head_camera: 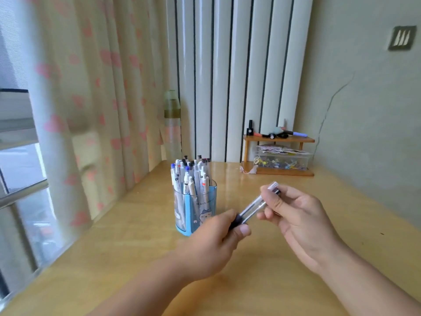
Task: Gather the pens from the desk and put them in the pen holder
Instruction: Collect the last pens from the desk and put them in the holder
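Desk (296,258), pale wood, glossy; carries everything listed.

Pen holder (196,210): clear and blue plastic, upright, toward the desk's far left edge near the curtain (91,110). Packed with upright pens (190,174), mostly white barrels with blue, black or red caps.

Pen (252,209): clear barrel, dark grip end, held in the air above the desk just right of the pen holder, tilted with its upper end to the right. It looks like 1 pen, though blur leaves this uncertain.

Left hand (214,245): fingers curled round the pen's dark lower end, thumb on top.

Right hand (298,215): fingertips and thumb pinching the pen's upper end.

Wooden shelf (279,156): far right corner, small items on top, a clear box (282,159) of clips beneath.

Bottle (172,124): far edge, behind the pen holder.
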